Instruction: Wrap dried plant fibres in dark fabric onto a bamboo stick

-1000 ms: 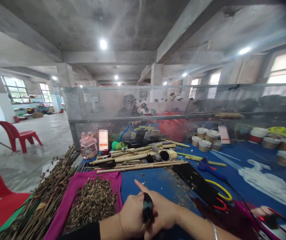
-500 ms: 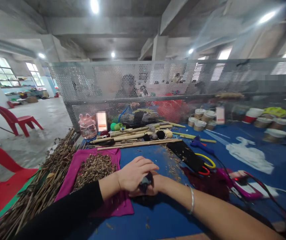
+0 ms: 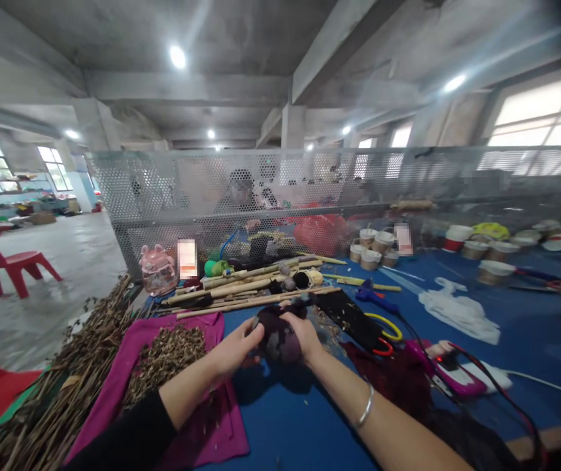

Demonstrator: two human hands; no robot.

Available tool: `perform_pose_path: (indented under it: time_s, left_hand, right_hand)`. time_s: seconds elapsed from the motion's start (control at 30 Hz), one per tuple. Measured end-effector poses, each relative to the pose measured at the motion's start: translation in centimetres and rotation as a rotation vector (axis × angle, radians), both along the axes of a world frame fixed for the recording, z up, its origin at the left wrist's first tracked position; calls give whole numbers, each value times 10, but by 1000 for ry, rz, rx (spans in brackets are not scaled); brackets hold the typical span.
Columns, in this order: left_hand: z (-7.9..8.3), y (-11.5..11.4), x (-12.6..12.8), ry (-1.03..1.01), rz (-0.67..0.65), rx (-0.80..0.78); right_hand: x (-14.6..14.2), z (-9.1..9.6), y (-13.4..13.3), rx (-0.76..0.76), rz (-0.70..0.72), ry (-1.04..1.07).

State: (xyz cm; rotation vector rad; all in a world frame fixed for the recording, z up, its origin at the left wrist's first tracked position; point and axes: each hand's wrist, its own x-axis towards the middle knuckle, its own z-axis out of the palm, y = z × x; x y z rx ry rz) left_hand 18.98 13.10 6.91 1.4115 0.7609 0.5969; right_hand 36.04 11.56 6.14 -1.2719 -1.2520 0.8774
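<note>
- Parted since the earlier frame: from stacked, left over right, to opposite sides of a rounded, mottled dark-purple bundle, apparently of thin fabric [image 3: 280, 340], now exposed.
- Found gripping, both sides: with bare left hand [image 3: 234, 350] curled against the left flank, thumb on top; with bare right hand [image 3: 304, 335] wrapped around the right flank. Hidden behind the bundle: most fingertips, contact impossible to tell.
- Located over the bare blue tabletop [image 3: 295, 418], beside a bright magenta cloth [image 3: 234, 438] bearing a heap of dried brown plant pieces [image 3: 167, 356]. Judged raised slightly, from the shadow beneath.
- Recommended for steady handling: even pressure from both palms — firm enough to hold the round shape, light enough to spare the fabric.
- Advised also: keep over bare tabletop, clear of the long flat black cloth [image 3: 346, 314] and its loose scraps — likely to cling.
</note>
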Motion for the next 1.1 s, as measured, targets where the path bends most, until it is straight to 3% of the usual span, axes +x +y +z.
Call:
perform_pose_path:
  time_s: [0.1, 0.2, 0.33, 0.43, 0.57, 0.67, 0.73, 0.8, 0.93, 1.1]
  left_hand:
    - [4, -7, 2, -138, -152, -192]
    - [9, -10, 5, -157, -244, -60]
    - [6, -9, 4, -105, -228, 140]
    - [4, -11, 3, 12, -309, 211]
    - [9, -20, 5, 190, -516, 228]
    - [16, -24, 8, 233, -676, 223]
    - [22, -26, 9, 257, -713, 223]
    - [25, -27, 10, 260, -686, 218]
    - [22, -30, 10, 69, -520, 211]
    - [15, -42, 20, 47, -190, 117]
  right_hand:
    - [-6, 8, -12, 138, 113, 1]
    - [-11, 0, -25, 280, 278, -84]
    - [-8, -8, -32, 471, 231, -326]
    - [-5, -1, -35, 600, 326, -577]
    - [-12, 8, -43, 641, 457, -673]
    - [-21, 10, -48, 621, 480, -721]
    - [-25, 16, -50, 579, 468, -775]
    - [-27, 27, -52, 506, 452, -847]
    - [-25, 55, -50, 353, 455, -941]
    - [-23, 71, -27, 76, 685, -772]
